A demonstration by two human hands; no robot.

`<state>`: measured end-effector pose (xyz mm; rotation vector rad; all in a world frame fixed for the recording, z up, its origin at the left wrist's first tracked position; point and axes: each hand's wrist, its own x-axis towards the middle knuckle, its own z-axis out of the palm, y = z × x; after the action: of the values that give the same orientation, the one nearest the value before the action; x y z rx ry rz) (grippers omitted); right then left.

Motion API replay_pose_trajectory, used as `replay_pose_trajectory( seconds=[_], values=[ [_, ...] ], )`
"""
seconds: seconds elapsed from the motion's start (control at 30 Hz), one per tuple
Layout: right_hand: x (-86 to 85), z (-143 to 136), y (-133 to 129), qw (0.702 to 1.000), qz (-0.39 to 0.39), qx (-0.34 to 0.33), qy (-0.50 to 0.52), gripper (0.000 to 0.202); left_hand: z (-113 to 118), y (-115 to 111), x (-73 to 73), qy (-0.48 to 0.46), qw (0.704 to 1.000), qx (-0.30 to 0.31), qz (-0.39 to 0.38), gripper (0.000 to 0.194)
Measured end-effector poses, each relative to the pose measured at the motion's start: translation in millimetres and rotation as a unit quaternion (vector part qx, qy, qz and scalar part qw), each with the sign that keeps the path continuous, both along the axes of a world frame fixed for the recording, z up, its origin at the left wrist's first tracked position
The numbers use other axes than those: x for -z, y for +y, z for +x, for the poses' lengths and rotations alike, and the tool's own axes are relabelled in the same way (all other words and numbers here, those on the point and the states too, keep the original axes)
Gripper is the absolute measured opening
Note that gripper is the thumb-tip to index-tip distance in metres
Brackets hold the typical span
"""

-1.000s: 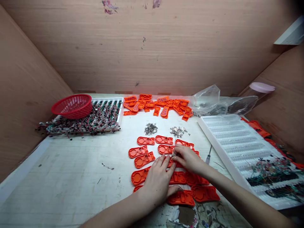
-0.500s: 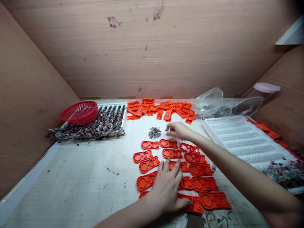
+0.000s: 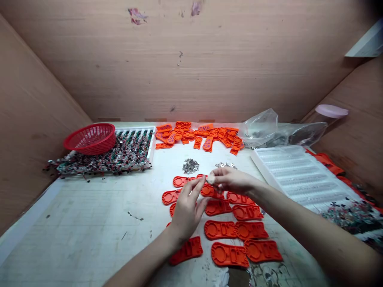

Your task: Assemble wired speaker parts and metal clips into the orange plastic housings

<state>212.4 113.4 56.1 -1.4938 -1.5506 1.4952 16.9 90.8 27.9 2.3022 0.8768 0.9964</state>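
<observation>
My right hand (image 3: 229, 179) is closed in a pinch on a small whitish piece (image 3: 210, 178), too small to tell its kind. Right beside it, my left hand (image 3: 188, 207) has its fingers stretched out and its thumb apart, with the fingertips at the edge of that piece. Below both hands, orange plastic casing halves (image 3: 220, 230) lie in rough rows with their hollow side up; my left hand and forearm cover some of them. A heap of small metal parts (image 3: 190, 166) lies just beyond, and flatter metal pieces (image 3: 226, 165) lie behind my right hand.
At the left, a red basket (image 3: 92, 139) rests on a white tray (image 3: 152, 147) of wired components. More orange casings (image 3: 182, 135) are piled along the back wall. To the right are clear plastic bags (image 3: 263, 127), a lidded jar (image 3: 330, 111) and a white slotted tray (image 3: 287, 163).
My right hand has come nearer from beside the metal heap and now holds a whitish piece. My left hand has lifted off the casings and moved up and left to meet it.
</observation>
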Motion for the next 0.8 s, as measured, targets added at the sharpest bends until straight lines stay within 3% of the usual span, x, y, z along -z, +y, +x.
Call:
replay_pose_trajectory(
  seconds=[0.07,0.13,0.2,0.27,0.37,0.43,0.5,0.57,0.67,0.73,0.8],
  values=[
    [0.5,-2,-34,0.982,-0.118,0.028,0.143,0.034,0,2,-1.0,-0.058,0.997,0.042,-0.042,0.029],
    [4.8,-6,-60,0.969,-0.148,0.072,0.182,0.038,2,-2,-2.0,-0.092,0.988,0.058,-0.108,0.018],
    [9.9,-8,-78,0.984,-0.052,0.119,0.125,0.034,5,-8,-3.1,-0.111,0.971,0.052,-0.206,0.014],
    [13.6,-10,-90,0.982,0.122,0.141,0.018,0.024,9,-13,-3.2,-0.13,0.935,0.056,-0.326,0.016],
    [16.9,-11,-100,0.928,0.335,0.113,-0.117,0.008,12,-15,-1.0,-0.161,0.859,0.077,-0.48,0.027],
    [19.4,-13,-104,0.892,0.41,0.087,-0.17,0.012,13,-15,0.6,-0.166,0.818,0.084,-0.544,0.035],
    [22.7,-14,-105,0.86,0.455,0.074,-0.217,0.015,12,-16,0.1,-0.151,0.806,0.089,-0.565,0.039],
    [26.3,-13,-106,0.842,0.473,0.073,-0.251,0.016,10,-18,-2.7,-0.099,0.854,0.093,-0.503,0.037],
    [32.0,-6,-107,0.851,0.439,0.048,-0.285,0.014,7,-26,-7.4,0.073,0.957,0.09,-0.264,0.028],
    [36.2,-1,-109,0.858,0.405,-0.005,-0.315,0.014,6,-31,-7.8,0.2,0.968,0.09,-0.121,0.024],
    [40.8,2,-112,0.852,0.386,-0.057,-0.35,0.016,6,-34,-5.6,0.283,0.953,0.097,-0.053,0.017]
  ],
)
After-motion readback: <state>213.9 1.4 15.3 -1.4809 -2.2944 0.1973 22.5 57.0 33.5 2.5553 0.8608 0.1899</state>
